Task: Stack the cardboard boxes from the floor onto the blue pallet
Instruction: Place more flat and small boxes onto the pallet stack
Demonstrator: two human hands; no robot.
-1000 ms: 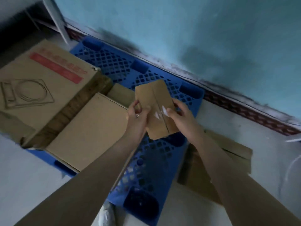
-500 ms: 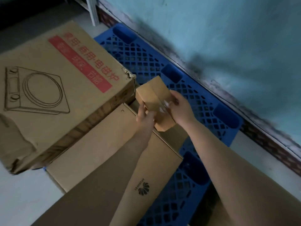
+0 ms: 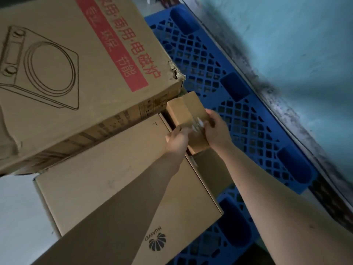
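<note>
A blue pallet [image 3: 246, 119] runs diagonally along the wall [image 3: 296, 35]. The big box [image 3: 72, 73] fills the upper left, the flat box [image 3: 107, 184] below it. At centre, the left hand [image 3: 176, 139] and right hand [image 3: 216, 129] clamp the small box [image 3: 186, 109].

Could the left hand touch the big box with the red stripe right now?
Probably yes. The left hand grips the small box together with the right hand, and the big box with the red stripe sits right beside it with nothing between. It would have to let go first, though.
</note>
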